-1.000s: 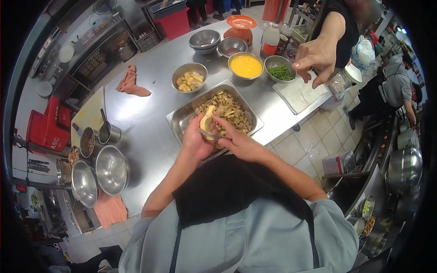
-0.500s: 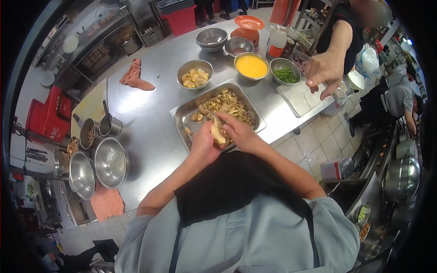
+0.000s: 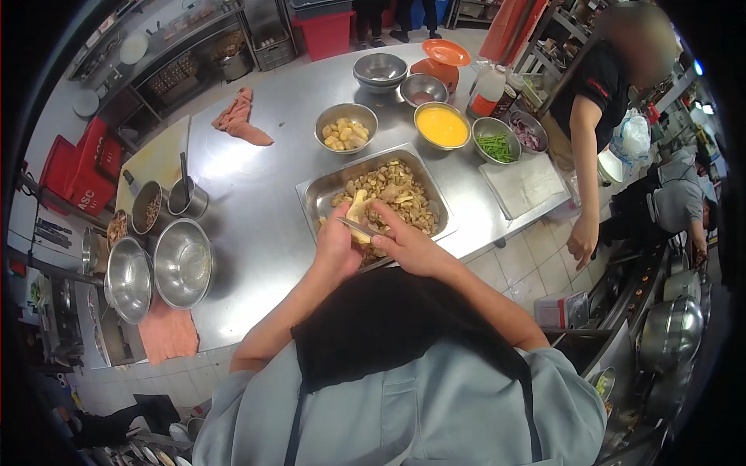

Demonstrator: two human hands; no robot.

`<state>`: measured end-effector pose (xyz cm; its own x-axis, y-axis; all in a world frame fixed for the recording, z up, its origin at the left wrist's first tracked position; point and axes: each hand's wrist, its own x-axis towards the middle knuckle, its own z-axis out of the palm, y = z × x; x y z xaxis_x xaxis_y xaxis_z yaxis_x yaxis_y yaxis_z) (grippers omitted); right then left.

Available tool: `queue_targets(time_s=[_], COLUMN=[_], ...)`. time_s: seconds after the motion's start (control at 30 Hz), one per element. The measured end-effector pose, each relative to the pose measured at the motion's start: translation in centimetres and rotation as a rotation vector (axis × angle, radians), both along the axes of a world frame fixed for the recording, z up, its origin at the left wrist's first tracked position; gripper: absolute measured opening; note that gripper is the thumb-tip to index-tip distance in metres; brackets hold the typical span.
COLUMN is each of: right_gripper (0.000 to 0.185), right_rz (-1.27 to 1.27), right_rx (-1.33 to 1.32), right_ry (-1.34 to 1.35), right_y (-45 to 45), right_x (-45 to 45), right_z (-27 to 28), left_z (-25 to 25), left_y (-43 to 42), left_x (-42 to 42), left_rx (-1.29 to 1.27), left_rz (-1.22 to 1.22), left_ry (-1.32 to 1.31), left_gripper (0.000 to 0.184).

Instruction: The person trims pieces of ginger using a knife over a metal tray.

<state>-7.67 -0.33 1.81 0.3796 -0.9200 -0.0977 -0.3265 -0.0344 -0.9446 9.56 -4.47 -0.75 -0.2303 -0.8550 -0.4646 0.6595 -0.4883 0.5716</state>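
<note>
My left hand (image 3: 336,242) is closed around a pale yellow piece of root (image 3: 358,208), which looks like ginger. In my right hand (image 3: 407,242) I grip a small knife (image 3: 359,227), its blade lying against the root. Both hands are over the near part of a rectangular metal tray (image 3: 312,191). Brown and yellow chunks and scraps (image 3: 400,186) cover much of the tray's bottom. Just beyond the tray stands a metal bowl of pale yellow pieces (image 3: 346,134).
Behind the tray stand bowls of yellow liquid (image 3: 441,126), green vegetables (image 3: 495,146) and purplish pieces (image 3: 528,133), plus an orange scale (image 3: 444,53). Metal bowls (image 3: 183,264) and pots sit left. A pinkish cloth (image 3: 242,120) lies far left. A co-worker's arm (image 3: 585,163) hangs at the right.
The co-worker's hand has dropped from above the table to beside its right edge. My hands have turned the root upward, and the knife blade now shows across it. The view has shifted slightly.
</note>
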Motion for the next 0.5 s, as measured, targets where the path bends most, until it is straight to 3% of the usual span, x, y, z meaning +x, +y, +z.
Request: queue_targets(time_s=[0.13,0.3,0.37,0.43,0.5], right_gripper=[0.061,0.052,0.050,0.049,0.055], right_rz=[-0.014,-0.062,-0.102,-0.126,-0.107], right_rx=[-0.065,-0.210,-0.027,0.440,0.577], right_ry=[0.043,0.002,-0.129,-0.312,-0.455], right_y=[-0.2,-1.4,-1.5,-0.4,-0.6], right_x=[0.2,0.1,-0.8,-1.3,-2.0], right_z=[-0.6,-2.6,-3.0,1.4,1.0], left_z=[-0.7,1.4,0.5,-3.1,-4.4], left_y=[0.3,1.1,0.7,-0.2,-1.0], left_x=[1.7,-0.2,0.4,2.6,3.6], left_rx=[-0.091,-0.047,-0.096,-0.168,-0.270], left_rz=[-0.175,0.004,-0.056,-0.231,-0.382], left_ry=[0.068,-0.012,0.076,0.211,0.465], left_gripper=[0.031,0.035,0.037,0.041,0.045])
